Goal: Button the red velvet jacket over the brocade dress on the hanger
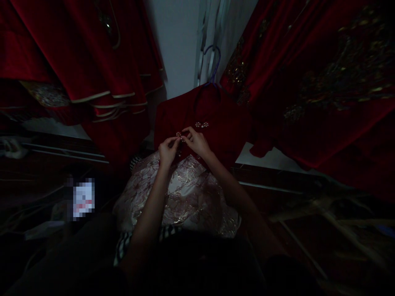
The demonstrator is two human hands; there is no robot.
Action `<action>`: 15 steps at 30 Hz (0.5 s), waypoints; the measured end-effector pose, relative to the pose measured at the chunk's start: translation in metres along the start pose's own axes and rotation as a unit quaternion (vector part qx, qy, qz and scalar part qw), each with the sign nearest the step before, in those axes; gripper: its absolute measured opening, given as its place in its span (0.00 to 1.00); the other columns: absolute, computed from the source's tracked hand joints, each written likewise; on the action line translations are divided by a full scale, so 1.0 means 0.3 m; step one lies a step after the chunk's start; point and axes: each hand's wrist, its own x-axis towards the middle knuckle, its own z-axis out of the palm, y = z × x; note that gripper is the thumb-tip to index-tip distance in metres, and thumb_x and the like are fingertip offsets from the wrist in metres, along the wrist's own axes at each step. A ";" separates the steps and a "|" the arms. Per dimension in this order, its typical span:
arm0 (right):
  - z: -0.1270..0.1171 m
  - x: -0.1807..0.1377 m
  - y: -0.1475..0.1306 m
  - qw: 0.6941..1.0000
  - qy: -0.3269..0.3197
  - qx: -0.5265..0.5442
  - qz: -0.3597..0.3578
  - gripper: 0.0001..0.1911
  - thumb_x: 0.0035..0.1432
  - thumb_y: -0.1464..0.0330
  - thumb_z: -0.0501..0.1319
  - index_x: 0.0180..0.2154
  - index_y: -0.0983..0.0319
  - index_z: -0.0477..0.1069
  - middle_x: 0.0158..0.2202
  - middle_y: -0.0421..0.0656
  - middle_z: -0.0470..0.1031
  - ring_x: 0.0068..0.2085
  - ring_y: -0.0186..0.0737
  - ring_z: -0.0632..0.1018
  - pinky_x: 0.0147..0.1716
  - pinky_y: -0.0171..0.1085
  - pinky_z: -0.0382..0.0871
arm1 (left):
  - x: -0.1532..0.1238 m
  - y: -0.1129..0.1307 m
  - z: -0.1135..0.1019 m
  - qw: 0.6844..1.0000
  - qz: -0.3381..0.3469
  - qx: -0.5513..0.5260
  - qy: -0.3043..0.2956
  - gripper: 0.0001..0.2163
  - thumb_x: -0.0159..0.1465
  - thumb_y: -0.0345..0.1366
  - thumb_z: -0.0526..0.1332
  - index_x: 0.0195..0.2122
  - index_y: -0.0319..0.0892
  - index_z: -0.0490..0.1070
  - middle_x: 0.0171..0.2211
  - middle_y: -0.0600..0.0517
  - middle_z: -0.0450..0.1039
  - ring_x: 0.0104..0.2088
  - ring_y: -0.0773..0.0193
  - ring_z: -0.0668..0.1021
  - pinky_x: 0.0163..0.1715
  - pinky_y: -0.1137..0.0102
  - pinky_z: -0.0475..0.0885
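A dark red garment (222, 119) hangs in front of me on a purple hanger (212, 68). It carries small flower-shaped knot buttons, one pair (201, 124) near the collar. My left hand (168, 150) and my right hand (196, 142) meet at a lower knot button (179, 134), both with fingers pinched on it. Below the red cloth spreads a pale skirt (185, 197) with gold and pink embroidery, under my forearms.
More red garments with gold trim hang at the left (92, 74) and with gold embroidery at the right (324, 82). A pale wall (179, 45) shows behind. A white surface (271, 158) lies at the right. Dark clutter and cords fill the lower left.
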 end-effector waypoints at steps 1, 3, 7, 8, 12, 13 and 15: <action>0.002 0.000 0.000 1.000 0.001 -0.005 -0.001 0.13 0.62 0.64 0.58 0.49 0.58 0.67 0.28 0.36 0.74 0.28 0.33 0.76 0.28 0.29 0.64 | 0.001 -0.006 0.002 1.000 -0.004 -0.002 -0.002 0.12 0.61 0.42 0.63 0.37 0.40 0.78 0.37 0.47 0.80 0.38 0.61 0.80 0.42 0.68 0.74; 0.005 -0.001 0.000 1.000 -0.001 -0.013 -0.002 0.13 0.62 0.65 0.58 0.49 0.58 0.66 0.28 0.37 0.75 0.29 0.33 0.76 0.29 0.29 0.64 | 0.002 -0.014 0.007 1.000 -0.008 -0.008 -0.008 0.11 0.61 0.42 0.62 0.38 0.40 0.77 0.37 0.48 0.80 0.37 0.62 0.80 0.41 0.68 0.74; 0.011 -0.009 -0.006 1.000 -0.004 -0.004 0.006 0.15 0.61 0.66 0.57 0.50 0.58 0.63 0.29 0.37 0.75 0.29 0.33 0.76 0.30 0.30 0.65 | -0.001 -0.015 0.018 1.000 -0.004 -0.021 -0.015 0.10 0.62 0.41 0.61 0.38 0.40 0.74 0.36 0.49 0.78 0.37 0.63 0.79 0.42 0.69 0.73; 0.013 -0.015 -0.009 1.000 -0.001 0.004 0.011 0.16 0.61 0.67 0.57 0.50 0.59 0.61 0.29 0.37 0.74 0.29 0.33 0.76 0.30 0.30 0.65 | -0.003 -0.014 0.020 1.000 -0.001 -0.023 -0.018 0.09 0.62 0.40 0.61 0.38 0.40 0.73 0.36 0.50 0.77 0.38 0.64 0.78 0.42 0.70 0.72; 0.022 -0.058 -0.023 0.999 0.023 0.012 0.041 0.18 0.60 0.66 0.57 0.51 0.60 0.57 0.33 0.39 0.74 0.30 0.35 0.76 0.29 0.32 0.66 | -0.009 -0.017 0.028 0.999 -0.002 -0.025 -0.035 0.07 0.64 0.38 0.59 0.40 0.42 0.67 0.38 0.50 0.74 0.38 0.65 0.77 0.42 0.70 0.72; 0.024 -0.076 -0.024 0.998 0.030 0.003 0.049 0.19 0.59 0.65 0.57 0.50 0.60 0.56 0.35 0.40 0.74 0.32 0.36 0.76 0.30 0.33 0.67 | -0.010 -0.020 0.030 0.999 -0.004 -0.023 -0.038 0.07 0.64 0.38 0.58 0.40 0.42 0.65 0.39 0.50 0.73 0.39 0.66 0.77 0.43 0.70 0.71; 0.027 -0.117 -0.024 0.997 0.041 -0.020 0.059 0.20 0.56 0.64 0.59 0.49 0.61 0.57 0.39 0.44 0.73 0.38 0.40 0.76 0.35 0.36 0.69 | -0.014 -0.028 0.037 0.998 -0.015 -0.022 -0.051 0.07 0.64 0.38 0.57 0.40 0.43 0.63 0.41 0.50 0.72 0.41 0.65 0.76 0.44 0.69 0.71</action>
